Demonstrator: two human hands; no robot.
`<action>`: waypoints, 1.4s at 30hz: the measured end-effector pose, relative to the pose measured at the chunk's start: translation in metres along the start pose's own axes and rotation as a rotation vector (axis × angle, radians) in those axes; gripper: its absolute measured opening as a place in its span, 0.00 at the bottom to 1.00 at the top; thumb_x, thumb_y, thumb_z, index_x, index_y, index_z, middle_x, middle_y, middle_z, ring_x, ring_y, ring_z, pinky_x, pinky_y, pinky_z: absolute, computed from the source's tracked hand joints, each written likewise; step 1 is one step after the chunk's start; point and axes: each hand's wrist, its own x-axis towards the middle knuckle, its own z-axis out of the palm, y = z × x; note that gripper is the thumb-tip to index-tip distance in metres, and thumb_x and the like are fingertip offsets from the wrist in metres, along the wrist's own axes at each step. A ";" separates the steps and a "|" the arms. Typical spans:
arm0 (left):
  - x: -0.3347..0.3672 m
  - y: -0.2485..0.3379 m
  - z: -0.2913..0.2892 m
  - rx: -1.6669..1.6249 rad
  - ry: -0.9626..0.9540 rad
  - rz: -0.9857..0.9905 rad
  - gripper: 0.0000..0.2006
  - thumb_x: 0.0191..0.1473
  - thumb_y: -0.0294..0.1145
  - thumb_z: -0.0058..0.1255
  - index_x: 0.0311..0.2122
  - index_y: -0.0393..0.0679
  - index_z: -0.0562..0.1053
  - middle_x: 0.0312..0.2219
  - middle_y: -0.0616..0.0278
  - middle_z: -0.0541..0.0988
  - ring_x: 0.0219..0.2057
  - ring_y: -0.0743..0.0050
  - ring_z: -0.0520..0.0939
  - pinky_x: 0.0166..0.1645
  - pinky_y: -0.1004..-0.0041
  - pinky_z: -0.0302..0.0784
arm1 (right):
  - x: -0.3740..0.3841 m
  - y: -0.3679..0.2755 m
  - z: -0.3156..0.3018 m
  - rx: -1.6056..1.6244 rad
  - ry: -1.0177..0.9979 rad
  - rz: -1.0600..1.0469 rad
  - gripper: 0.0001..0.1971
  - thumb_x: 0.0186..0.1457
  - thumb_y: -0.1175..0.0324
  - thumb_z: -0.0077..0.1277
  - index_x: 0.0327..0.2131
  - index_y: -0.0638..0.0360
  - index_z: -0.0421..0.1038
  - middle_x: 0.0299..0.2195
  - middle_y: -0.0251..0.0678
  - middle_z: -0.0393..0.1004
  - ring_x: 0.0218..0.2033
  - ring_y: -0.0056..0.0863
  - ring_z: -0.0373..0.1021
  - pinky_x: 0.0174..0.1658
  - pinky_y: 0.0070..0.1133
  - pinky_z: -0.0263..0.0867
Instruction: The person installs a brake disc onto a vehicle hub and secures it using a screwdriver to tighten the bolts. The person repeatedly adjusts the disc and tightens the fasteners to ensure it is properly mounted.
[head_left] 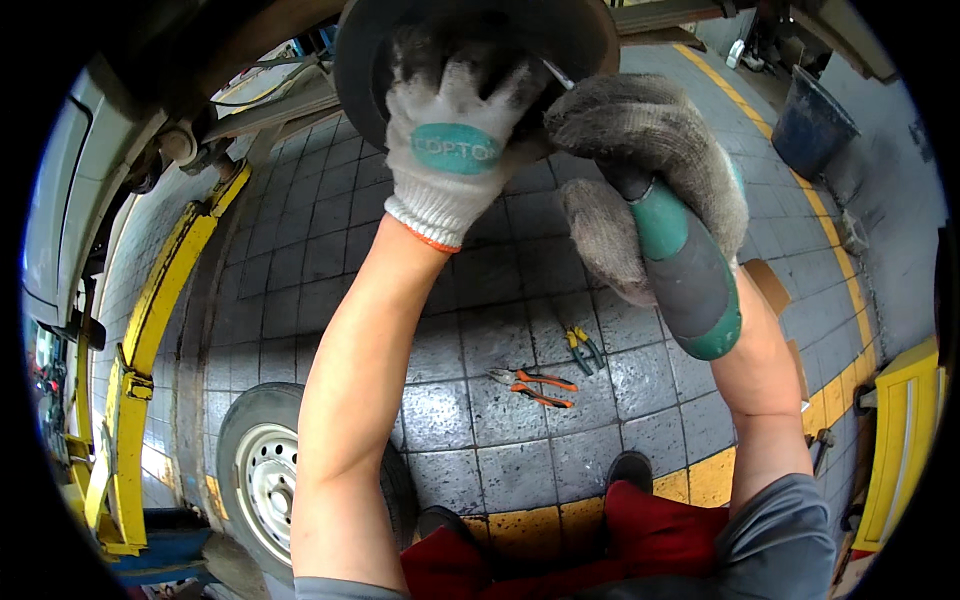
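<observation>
Overhead, at the top middle, is a round dark brake drum or disc (362, 62) under a raised vehicle. My left hand (450, 140), in a white knitted glove with grey, dirty fingers, reaches up against it. Those fingers are spread, and their tips fade into the dark part. My right hand (675, 150), gloved the same way, is wrapped round a screwdriver (690, 265) with a thick green and grey handle. The handle's butt points down toward my forearm. A short length of bright metal shaft (558, 75) shows beside the drum; its tip is hidden.
On the tiled floor lie orange-handled pliers (540, 385) and green-and-yellow-handled pliers (583, 350). A wheel with a tyre (240, 440) rests at lower left. A yellow lift arm (140, 340) rises at left. Right are a dark bucket (812, 125) and a yellow cabinet (900, 440).
</observation>
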 end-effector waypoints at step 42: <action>0.005 -0.017 -0.010 0.027 -0.157 0.144 0.28 0.44 0.52 0.67 0.53 0.67 0.77 0.54 0.64 0.73 0.54 0.46 0.73 0.52 0.51 0.76 | 0.008 0.017 0.013 0.097 -0.048 0.157 0.17 0.62 0.66 0.56 0.53 0.61 0.74 0.48 0.40 0.77 0.49 0.31 0.75 0.54 0.27 0.71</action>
